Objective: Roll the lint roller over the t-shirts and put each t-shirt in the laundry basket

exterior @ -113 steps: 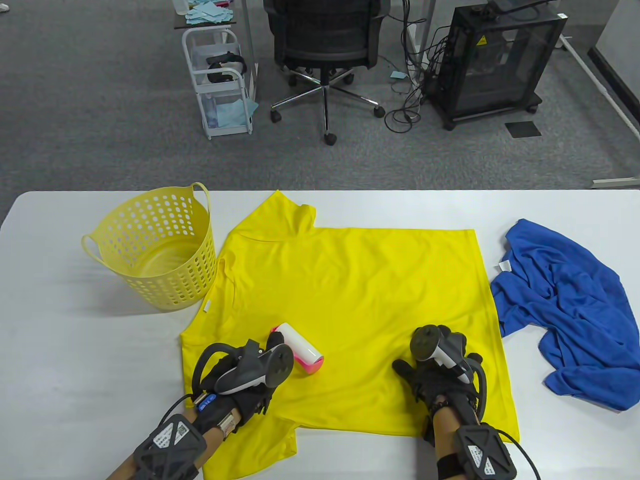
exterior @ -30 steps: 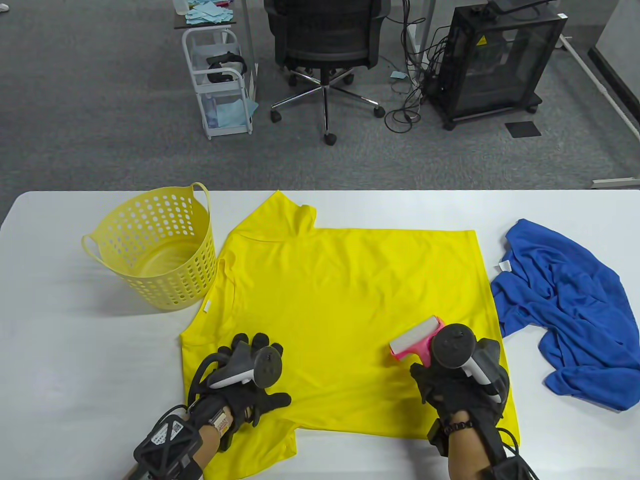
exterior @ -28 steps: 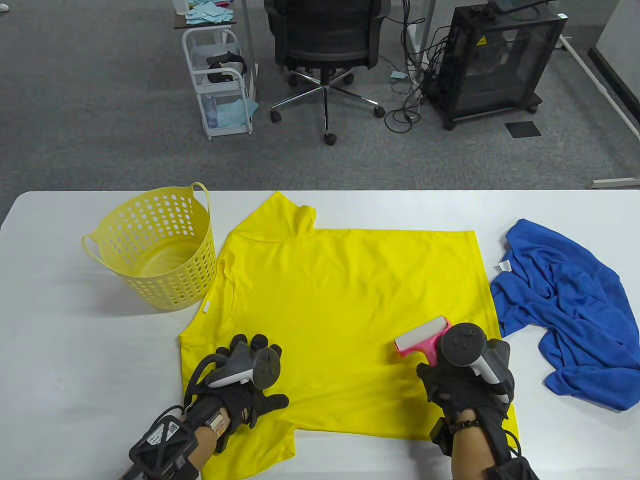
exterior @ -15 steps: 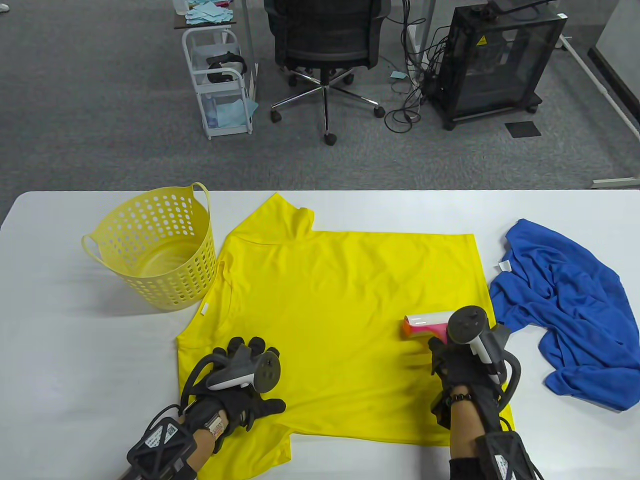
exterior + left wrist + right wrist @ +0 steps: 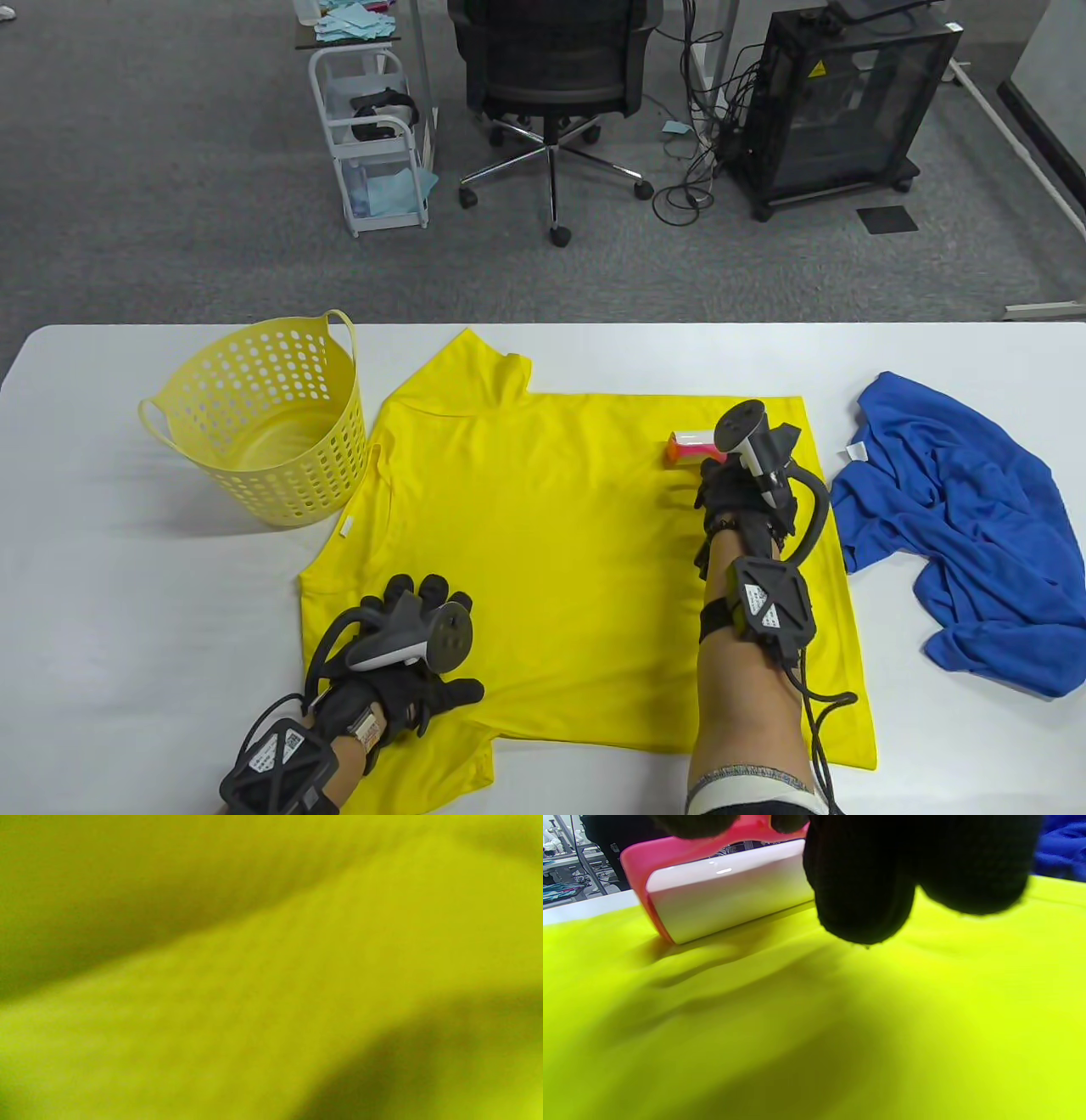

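Note:
A yellow t-shirt (image 5: 551,526) lies spread flat across the middle of the white table (image 5: 102,611). My right hand (image 5: 736,486) grips the pink handle of a lint roller (image 5: 689,447) whose white roll (image 5: 729,902) rests on the shirt near its far right part. My left hand (image 5: 416,654) lies flat with spread fingers on the shirt's near left corner, holding the cloth down. The left wrist view shows only blurred yellow t-shirt cloth (image 5: 271,984). A crumpled blue t-shirt (image 5: 959,526) lies at the table's right. The yellow laundry basket (image 5: 254,416) stands at the far left, with nothing showing inside.
Beyond the table's far edge are grey carpet, an office chair (image 5: 551,76), a white trolley (image 5: 373,136) and a black cabinet (image 5: 840,102) with cables. The table's left strip in front of the basket is bare white surface.
My right hand has rolled the lint roller away from me, from the shirt's near right part up to its far right part. The left hand has stayed pressing the near left corner.

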Available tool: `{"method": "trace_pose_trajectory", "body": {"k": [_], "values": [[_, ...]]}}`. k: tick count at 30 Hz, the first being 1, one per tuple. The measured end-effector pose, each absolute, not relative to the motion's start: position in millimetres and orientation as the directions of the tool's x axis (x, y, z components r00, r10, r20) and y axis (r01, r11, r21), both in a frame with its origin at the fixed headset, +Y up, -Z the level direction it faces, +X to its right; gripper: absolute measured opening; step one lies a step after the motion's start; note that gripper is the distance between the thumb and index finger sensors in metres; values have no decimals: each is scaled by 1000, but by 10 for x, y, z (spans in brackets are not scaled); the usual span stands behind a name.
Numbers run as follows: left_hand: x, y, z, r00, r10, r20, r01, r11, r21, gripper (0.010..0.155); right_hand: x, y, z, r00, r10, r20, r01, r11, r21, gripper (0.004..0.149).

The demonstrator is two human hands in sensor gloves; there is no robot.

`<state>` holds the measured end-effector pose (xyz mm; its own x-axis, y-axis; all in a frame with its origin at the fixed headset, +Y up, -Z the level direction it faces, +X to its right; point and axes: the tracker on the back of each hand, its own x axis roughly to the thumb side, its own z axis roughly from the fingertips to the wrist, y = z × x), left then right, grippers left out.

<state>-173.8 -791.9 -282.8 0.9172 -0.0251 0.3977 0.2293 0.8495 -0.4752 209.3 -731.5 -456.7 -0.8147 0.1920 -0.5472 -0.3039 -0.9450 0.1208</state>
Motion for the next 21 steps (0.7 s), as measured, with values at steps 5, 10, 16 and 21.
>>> {"method": "trace_pose_trajectory", "body": {"k": [5,10,16,21], "values": [[-1738,-7922,-2826,915,-30,402,235,850,-472,99,2138,-7341,-4460,-835,199,-513,-311,-940,141,67],[-1737,-7924,-2826,911,-37,410,245,849,-469,100,2261,-7226,-4003,-906,77,-416,-191,-952,239,68],[-1735,-7929,-2828,906,-38,421,248,854,-457,100,2557,-7195,-3114,-941,70,-330,-172,-941,292,68],[-1736,-7934,-2828,906,-37,423,248,855,-456,100,2706,-7159,-2474,-945,119,-306,-224,-915,335,68]]}}
